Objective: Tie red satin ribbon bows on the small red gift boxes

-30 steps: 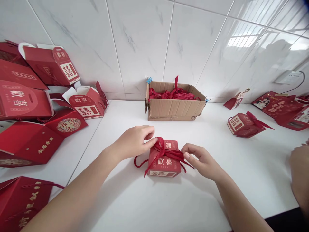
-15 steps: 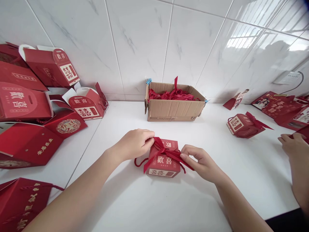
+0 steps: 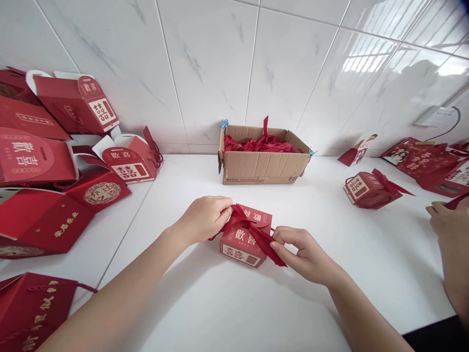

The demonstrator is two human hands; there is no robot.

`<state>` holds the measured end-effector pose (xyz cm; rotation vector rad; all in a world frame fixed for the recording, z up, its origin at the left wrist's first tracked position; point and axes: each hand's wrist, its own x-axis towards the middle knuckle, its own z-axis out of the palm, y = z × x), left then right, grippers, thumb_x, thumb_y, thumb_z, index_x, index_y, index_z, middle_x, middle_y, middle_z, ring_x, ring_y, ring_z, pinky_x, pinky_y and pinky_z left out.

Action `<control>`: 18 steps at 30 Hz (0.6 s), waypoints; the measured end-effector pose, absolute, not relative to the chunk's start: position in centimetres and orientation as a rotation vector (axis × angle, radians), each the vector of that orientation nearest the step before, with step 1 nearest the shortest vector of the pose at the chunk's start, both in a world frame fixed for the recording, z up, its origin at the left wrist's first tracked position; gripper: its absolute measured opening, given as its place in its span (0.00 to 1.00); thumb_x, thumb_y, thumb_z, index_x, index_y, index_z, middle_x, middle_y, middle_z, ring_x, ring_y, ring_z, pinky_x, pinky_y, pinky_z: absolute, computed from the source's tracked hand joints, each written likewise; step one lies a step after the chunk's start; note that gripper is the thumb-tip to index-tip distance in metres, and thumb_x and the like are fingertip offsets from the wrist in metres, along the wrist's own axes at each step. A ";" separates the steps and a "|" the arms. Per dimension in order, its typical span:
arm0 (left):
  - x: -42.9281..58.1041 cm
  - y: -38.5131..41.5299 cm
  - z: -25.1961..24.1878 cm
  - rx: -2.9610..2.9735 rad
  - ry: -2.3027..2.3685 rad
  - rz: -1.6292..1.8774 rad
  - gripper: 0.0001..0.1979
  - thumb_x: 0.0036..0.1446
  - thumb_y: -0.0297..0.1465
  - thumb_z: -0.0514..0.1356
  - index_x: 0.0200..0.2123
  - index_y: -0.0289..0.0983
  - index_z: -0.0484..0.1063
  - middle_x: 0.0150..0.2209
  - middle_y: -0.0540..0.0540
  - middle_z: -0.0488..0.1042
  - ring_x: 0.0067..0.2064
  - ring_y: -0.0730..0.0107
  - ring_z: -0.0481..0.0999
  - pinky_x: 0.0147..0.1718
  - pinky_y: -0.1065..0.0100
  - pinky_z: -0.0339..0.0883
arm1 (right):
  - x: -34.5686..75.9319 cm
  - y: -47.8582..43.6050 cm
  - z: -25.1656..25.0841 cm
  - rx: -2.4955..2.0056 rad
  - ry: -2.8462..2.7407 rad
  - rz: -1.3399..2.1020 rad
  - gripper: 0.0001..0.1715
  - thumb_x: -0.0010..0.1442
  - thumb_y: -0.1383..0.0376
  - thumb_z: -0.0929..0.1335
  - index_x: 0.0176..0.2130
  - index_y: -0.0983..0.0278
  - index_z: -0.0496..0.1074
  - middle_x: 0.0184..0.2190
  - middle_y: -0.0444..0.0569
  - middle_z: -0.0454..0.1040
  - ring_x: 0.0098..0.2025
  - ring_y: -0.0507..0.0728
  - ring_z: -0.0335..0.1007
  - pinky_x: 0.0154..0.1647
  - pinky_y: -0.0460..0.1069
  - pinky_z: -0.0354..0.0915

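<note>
In the middle of the white table lies a small red gift box (image 3: 238, 239) with gold and white characters. A red ribbon (image 3: 262, 238) crosses its top and is tied there. My left hand (image 3: 207, 218) is closed on the ribbon's left part, at the box's upper left corner. At the right side, my right hand (image 3: 298, 249) pinches the ribbon's right part between thumb and fingers; its loose end hangs past the box toward me. A dark red cord handle shows partly at the box's left side, mostly hidden by my left hand.
Behind stands a cardboard box (image 3: 264, 167) full of red ribbons, against the tiled wall. Several red gift boxes (image 3: 32, 220) are piled at the left. To the right sits a ribboned red box (image 3: 373, 189). Another person's hand (image 3: 449, 230) holds something red at the far right.
The gift box has turned slightly clockwise. My left hand has gathered the ribbon's left end, which hung over the box front before. My right hand has moved slightly down.
</note>
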<state>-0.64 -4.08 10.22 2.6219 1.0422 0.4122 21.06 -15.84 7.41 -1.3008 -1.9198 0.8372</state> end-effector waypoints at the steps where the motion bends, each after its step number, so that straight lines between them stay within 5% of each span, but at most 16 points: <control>1: -0.6 -4.1 10.2 2.617 1.047 0.408 0.14 0.58 0.29 0.45 0.20 0.38 0.46 0.19 0.52 0.59 0.22 0.72 0.57 0.23 0.69 0.46 | 21.1 -15.8 7.4 -1.301 -1.921 0.832 0.18 0.64 0.63 0.59 0.23 0.63 0.58 0.23 0.44 0.62 0.25 0.51 0.55 0.28 0.47 0.57; 12: -0.8 -3.9 10.3 2.535 1.071 0.311 0.14 0.60 0.31 0.45 0.21 0.37 0.48 0.21 0.52 0.59 0.24 0.73 0.56 0.24 0.69 0.48 | 21.2 -15.8 6.9 -1.338 -1.817 0.856 0.19 0.65 0.61 0.59 0.23 0.63 0.57 0.23 0.44 0.62 0.27 0.51 0.56 0.29 0.47 0.56; 18: -2.8 -3.3 11.6 2.302 0.911 0.139 0.11 0.59 0.39 0.51 0.29 0.39 0.61 0.27 0.52 0.68 0.27 0.73 0.64 0.26 0.72 0.58 | 22.2 -15.1 6.4 -1.438 -1.657 0.736 0.23 0.66 0.55 0.55 0.24 0.63 0.59 0.24 0.45 0.61 0.27 0.52 0.57 0.29 0.48 0.56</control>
